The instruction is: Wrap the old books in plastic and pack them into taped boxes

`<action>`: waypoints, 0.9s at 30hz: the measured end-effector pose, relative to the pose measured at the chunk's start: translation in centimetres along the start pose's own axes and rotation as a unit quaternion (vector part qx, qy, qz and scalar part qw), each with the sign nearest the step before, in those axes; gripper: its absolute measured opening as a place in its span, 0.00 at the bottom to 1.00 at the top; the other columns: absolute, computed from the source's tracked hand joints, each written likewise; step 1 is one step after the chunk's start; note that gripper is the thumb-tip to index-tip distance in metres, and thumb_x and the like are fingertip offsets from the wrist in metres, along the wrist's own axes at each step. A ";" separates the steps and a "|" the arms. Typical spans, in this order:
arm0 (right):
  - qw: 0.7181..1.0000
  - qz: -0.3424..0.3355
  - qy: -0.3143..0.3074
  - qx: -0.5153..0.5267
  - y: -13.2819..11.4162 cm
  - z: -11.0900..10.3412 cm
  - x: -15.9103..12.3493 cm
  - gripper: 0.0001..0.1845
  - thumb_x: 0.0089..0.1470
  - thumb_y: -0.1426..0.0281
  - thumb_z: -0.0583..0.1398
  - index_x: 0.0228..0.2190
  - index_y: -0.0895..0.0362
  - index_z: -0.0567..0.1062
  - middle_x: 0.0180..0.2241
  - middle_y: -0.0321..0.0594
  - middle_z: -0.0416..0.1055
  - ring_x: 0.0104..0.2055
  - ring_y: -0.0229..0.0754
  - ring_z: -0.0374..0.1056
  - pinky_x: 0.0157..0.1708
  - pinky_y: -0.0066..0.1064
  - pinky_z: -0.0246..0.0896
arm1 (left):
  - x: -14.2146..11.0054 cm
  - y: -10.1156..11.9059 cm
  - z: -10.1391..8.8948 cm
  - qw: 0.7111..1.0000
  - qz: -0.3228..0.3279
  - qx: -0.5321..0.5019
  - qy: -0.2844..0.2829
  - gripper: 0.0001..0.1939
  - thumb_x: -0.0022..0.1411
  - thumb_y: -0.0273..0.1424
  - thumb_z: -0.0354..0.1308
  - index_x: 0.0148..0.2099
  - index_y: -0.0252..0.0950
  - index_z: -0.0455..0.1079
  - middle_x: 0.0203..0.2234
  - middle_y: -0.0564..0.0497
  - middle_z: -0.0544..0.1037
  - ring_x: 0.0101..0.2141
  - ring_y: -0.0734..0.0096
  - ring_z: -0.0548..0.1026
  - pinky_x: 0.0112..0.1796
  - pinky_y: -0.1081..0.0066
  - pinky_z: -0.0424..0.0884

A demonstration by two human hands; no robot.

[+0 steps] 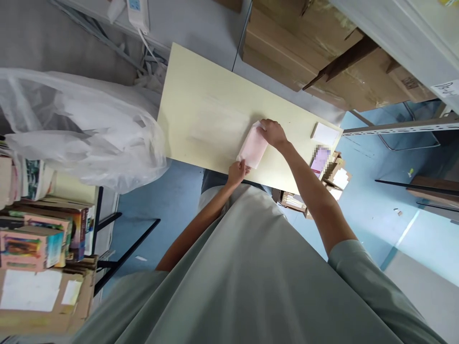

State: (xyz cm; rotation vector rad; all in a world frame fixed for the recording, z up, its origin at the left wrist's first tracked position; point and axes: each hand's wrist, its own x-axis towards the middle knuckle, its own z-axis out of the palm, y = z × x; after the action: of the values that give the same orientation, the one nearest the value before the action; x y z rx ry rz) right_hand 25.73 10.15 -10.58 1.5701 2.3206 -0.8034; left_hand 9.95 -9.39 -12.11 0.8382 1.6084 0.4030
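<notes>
A flat, pale pink rectangular packet point(253, 145) lies tilted on the cream tabletop point(210, 95), near its front edge. What is inside it, or whether it is a book in a pink wrapper, I cannot make out. My left hand point(238, 173) pinches its near left corner at the table's edge. At the far end, my right hand point(274, 133) is closed on the upper corner, its fingers partly hidden. Toward the table's right end lie a white box or pad point(325, 134) and a purple item point(320, 160), partly blurred out.
A large translucent plastic bag point(107, 134) bulges against the table's left end. Stacked books point(39, 234) stand at lower left. Cardboard boxes point(287, 43) line the far side, and small cartons point(337, 177) sit beyond the right edge. A power strip point(138, 16) is at the top.
</notes>
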 end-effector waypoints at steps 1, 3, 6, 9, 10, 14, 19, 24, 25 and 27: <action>1.000 0.016 0.011 0.006 -0.2 0.8 0.1 0.17 0.75 0.68 0.55 0.57 0.57 0.78 0.58 0.56 0.77 0.53 0.59 0.77 0.55 0.52 0.73 | 0.4 0.1 -0.3 0.999 -0.026 -0.005 -0.019 0.30 0.85 0.42 0.43 0.40 0.33 0.82 0.40 0.37 0.89 0.38 0.61 0.89 0.45 0.66 0.85; 0.998 0.043 0.036 0.029 -0.4 2.2 0.2 0.16 0.75 0.68 0.55 0.58 0.55 0.76 0.61 0.55 0.74 0.52 0.57 0.77 0.55 0.53 0.75 | 0.9 0.6 -1.2 0.995 -0.072 -0.005 -0.067 0.28 0.83 0.43 0.48 0.39 0.34 0.82 0.38 0.39 0.89 0.33 0.62 0.88 0.41 0.66 0.86; 0.993 0.071 0.067 0.073 -0.5 3.8 0.3 0.14 0.76 0.64 0.55 0.56 0.53 0.75 0.60 0.52 0.73 0.52 0.56 0.78 0.54 0.54 0.77 | 1.6 1.8 -3.1 0.991 -0.070 0.069 -0.093 0.25 0.81 0.45 0.54 0.38 0.34 0.83 0.32 0.41 0.88 0.34 0.57 0.88 0.43 0.62 0.86; 0.987 0.100 0.079 0.095 -0.7 4.5 0.3 0.15 0.75 0.63 0.56 0.57 0.53 0.74 0.60 0.52 0.72 0.52 0.58 0.78 0.52 0.56 0.78 | 2.8 3.3 -4.8 0.974 0.058 0.214 0.044 0.18 0.80 0.36 0.53 0.50 0.33 0.83 0.47 0.35 0.88 0.53 0.47 0.87 0.58 0.53 0.82; 0.985 0.108 0.086 0.103 -0.8 4.7 0.0 0.16 0.75 0.62 0.56 0.59 0.52 0.73 0.61 0.53 0.71 0.52 0.59 0.79 0.52 0.57 0.78 | 3.4 3.6 -5.2 0.957 0.116 0.253 0.087 0.17 0.78 0.30 0.53 0.57 0.32 0.81 0.55 0.33 0.85 0.61 0.44 0.82 0.63 0.51 0.79; 0.958 0.139 0.170 0.182 -0.9 5.6 -2.8 0.28 0.76 0.58 0.55 0.71 0.49 0.64 0.69 0.58 0.63 0.51 0.56 0.80 0.50 0.52 0.80 | 6.1 3.7 -6.1 0.898 0.283 0.333 0.058 0.32 0.70 0.20 0.52 0.74 0.30 0.68 0.78 0.33 0.63 0.80 0.47 0.57 0.75 0.50 0.64; 0.886 0.196 0.233 0.351 -0.3 9.4 -9.2 0.33 0.72 0.50 0.59 0.70 0.52 0.65 0.61 0.58 0.72 0.48 0.51 0.81 0.50 0.47 0.81 | 7.7 2.5 -6.4 0.871 0.325 0.368 0.004 0.35 0.71 0.25 0.55 0.78 0.32 0.62 0.81 0.35 0.57 0.82 0.46 0.50 0.78 0.46 0.55; 0.796 0.230 0.202 0.522 0.4 12.0 -13.1 0.36 0.64 0.43 0.65 0.63 0.50 0.72 0.57 0.51 0.79 0.52 0.50 0.80 0.54 0.47 0.80 | 6.6 3.3 -4.4 0.874 0.292 0.387 0.010 0.36 0.72 0.30 0.57 0.79 0.33 0.62 0.81 0.34 0.55 0.82 0.41 0.47 0.77 0.43 0.55; 0.783 0.236 0.205 0.537 0.8 11.9 -13.3 0.36 0.62 0.42 0.66 0.62 0.50 0.73 0.57 0.52 0.79 0.53 0.51 0.80 0.55 0.48 0.80 | 6.2 3.6 -3.6 0.876 0.281 0.393 0.011 0.37 0.71 0.30 0.58 0.79 0.32 0.62 0.81 0.33 0.55 0.82 0.40 0.47 0.77 0.43 0.56; 0.763 0.247 0.213 0.558 1.8 11.2 -13.6 0.37 0.58 0.41 0.68 0.58 0.51 0.75 0.56 0.53 0.80 0.54 0.52 0.80 0.55 0.49 0.79 | 5.5 4.4 -2.0 0.877 0.259 0.404 0.016 0.38 0.69 0.29 0.59 0.79 0.30 0.61 0.81 0.31 0.55 0.82 0.38 0.48 0.77 0.43 0.56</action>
State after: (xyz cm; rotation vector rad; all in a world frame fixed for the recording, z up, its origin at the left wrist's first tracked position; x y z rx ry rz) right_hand 31.58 -6.22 -13.94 2.8857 1.3616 -2.0232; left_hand 9.18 -2.12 -12.61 1.9293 1.5600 0.0866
